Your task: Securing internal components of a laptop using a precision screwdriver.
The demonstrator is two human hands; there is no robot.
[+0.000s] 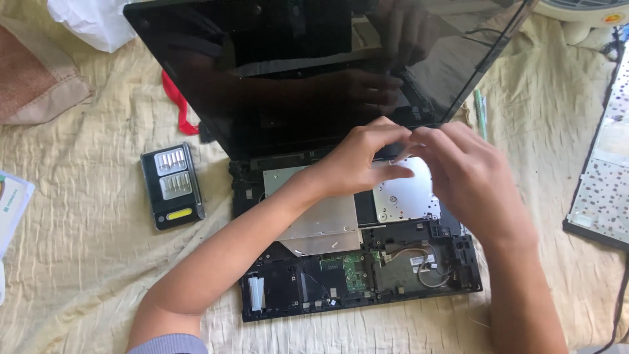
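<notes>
Cream bedsheet (98, 262), one opened laptop (295, 85), two hands, left hand (357, 160), right hand (462, 174), fingertips pinched together, grip unclear, one bit case (172, 185)

Screwdriver bit case (172, 185) left of the opened laptop (367, 262), detached keyboard (606, 177) far right, all on cloth (85, 262).

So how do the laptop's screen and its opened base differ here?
The screen is a smooth, dark, glossy panel that reflects the hands; the base is stripped, showing metal plates, a green circuit board and loose wires. The screen is tilted back away from the person, while the base lies flat on the cream cloth. Both hands work at the hinge edge where the two meet. Both have black frames.
</notes>
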